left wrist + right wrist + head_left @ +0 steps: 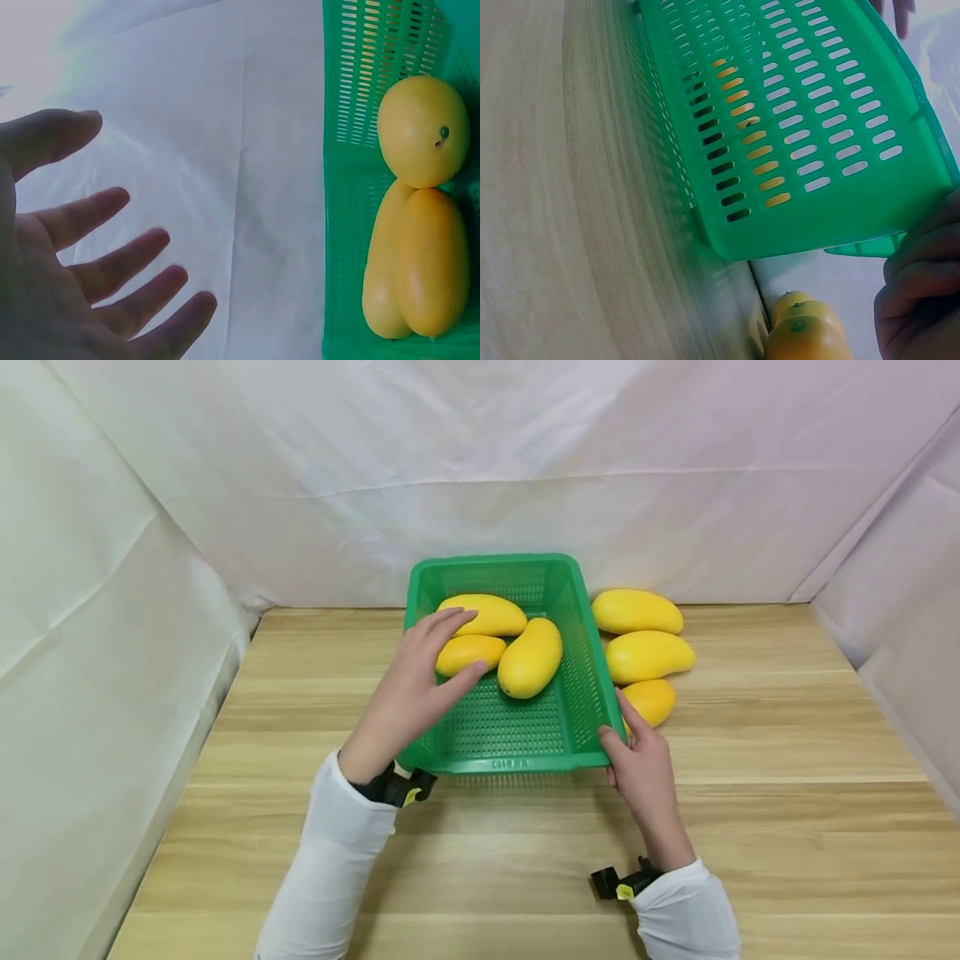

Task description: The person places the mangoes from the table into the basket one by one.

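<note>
A green plastic basket [504, 767] with slotted walls stands near the back of the table, holding three yellow mangoes: one at the back [491, 614], a smaller one [471, 655] in front of it, and one to the right [531, 658]. My left hand [420, 681] hovers over the basket's left side, fingers spread; the left wrist view shows its palm [82, 277] with nothing in it. At the front right corner my right hand [643, 768] grips the basket's rim between thumb and fingers. The right wrist view shows those curled fingers [919, 289] at the corner.
Right of the basket, three more mangoes lie in a column on the wooden table [787, 760]: a back one [637, 612], a middle one [649, 656] and a front one [651, 702], partly hidden. White cloth [480, 460] hangs behind and at both sides.
</note>
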The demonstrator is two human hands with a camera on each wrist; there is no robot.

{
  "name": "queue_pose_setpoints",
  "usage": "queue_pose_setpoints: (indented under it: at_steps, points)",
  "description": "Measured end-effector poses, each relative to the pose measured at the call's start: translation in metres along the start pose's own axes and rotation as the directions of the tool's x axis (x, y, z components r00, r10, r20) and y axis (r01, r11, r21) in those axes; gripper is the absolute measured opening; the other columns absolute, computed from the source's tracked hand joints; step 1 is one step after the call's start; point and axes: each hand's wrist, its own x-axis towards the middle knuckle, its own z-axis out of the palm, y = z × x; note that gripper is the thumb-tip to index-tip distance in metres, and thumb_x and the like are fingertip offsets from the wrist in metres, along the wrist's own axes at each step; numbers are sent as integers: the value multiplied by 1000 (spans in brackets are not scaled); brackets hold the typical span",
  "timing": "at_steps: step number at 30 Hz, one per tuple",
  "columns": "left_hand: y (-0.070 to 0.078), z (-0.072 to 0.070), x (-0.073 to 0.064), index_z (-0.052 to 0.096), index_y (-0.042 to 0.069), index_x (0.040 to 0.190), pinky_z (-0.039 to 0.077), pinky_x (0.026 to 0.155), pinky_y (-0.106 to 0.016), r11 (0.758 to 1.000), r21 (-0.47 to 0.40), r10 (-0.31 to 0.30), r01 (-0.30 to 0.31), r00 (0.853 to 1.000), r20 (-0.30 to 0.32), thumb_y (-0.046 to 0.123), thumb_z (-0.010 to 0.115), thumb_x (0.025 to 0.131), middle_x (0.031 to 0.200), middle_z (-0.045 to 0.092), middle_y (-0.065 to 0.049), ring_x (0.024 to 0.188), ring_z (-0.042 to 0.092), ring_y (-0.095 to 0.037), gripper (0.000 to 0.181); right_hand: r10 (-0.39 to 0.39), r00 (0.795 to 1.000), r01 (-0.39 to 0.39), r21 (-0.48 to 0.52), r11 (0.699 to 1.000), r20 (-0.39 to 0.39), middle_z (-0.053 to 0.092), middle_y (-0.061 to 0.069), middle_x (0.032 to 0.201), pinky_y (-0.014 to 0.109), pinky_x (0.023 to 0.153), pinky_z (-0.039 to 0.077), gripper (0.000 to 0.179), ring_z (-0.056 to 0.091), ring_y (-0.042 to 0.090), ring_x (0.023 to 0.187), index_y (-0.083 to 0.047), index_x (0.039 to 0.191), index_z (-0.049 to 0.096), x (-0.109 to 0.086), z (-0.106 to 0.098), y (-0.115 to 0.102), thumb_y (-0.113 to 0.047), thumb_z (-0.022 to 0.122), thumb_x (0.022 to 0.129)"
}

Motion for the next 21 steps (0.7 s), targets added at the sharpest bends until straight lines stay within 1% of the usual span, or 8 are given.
queue_pose_setpoints:
  at_steps: [3,5,6,9,12,15,18,21]
  points:
    - [-6,-3,-13,37,26,135,27,98,-43,995,-65,-80,76,995,-59,44,52,86,141,25,6,127,23,-12,54,2,1000,-2,12,1000,8,45,14,44,27,31,32,51,39,10,27,-22,138,34,5,0,12,-18,50,89]
    - [-13,-4,-23,37,28,135,27,98,-44,982,-123,-154,142,983,-95,43,53,86,141,24,6,127,23,-13,53,4,1000,-4,19,1000,11,46,12,43,28,31,32,51,40,13,28,-27,137,34,9,1,19,-21,51,89]
    - [-17,-5,-28,37,28,135,26,98,-44,971,-159,-198,179,974,-111,44,53,86,140,24,6,126,24,-13,53,1,1000,-2,20,1000,10,46,11,43,28,30,32,51,41,16,28,-29,137,35,10,1,22,-23,51,89]
    - [-31,-2,-41,36,28,135,29,96,-43,923,-255,-330,289,934,-137,46,53,85,138,26,5,124,27,-16,56,-6,1000,6,17,1000,1,46,10,43,29,30,32,50,42,20,29,-32,136,35,12,2,27,-26,52,89]
    - [-44,6,-54,32,26,137,33,92,-43,866,-290,-458,408,879,-131,50,52,84,135,29,1,119,32,-19,61,-7,1000,7,10,1000,-8,46,9,43,30,30,32,50,42,21,30,-33,135,35,13,1,28,-26,52,89]
    - [-52,16,-65,29,23,139,41,81,-39,830,-252,-536,497,836,-118,53,49,84,131,32,-4,109,41,-21,65,2,1000,-2,0,1000,-5,45,8,42,29,31,32,50,42,18,29,-32,136,35,12,0,25,-25,51,89]
    - [-55,27,-72,26,20,140,43,70,-35,825,-181,-558,535,823,-110,56,43,85,123,34,-9,94,46,-22,68,5,1000,-5,8,1000,-5,45,10,42,28,30,32,51,40,13,28,-26,137,35,9,-1,17,-21,51,89]
    - [-54,33,-78,22,19,141,42,68,-36,825,-119,-564,553,819,-107,58,39,86,118,41,-10,89,48,-23,70,-5,1000,5,25,1000,7,45,14,43,26,30,31,52,38,9,27,-19,138,35,3,0,5,-15,51,89]
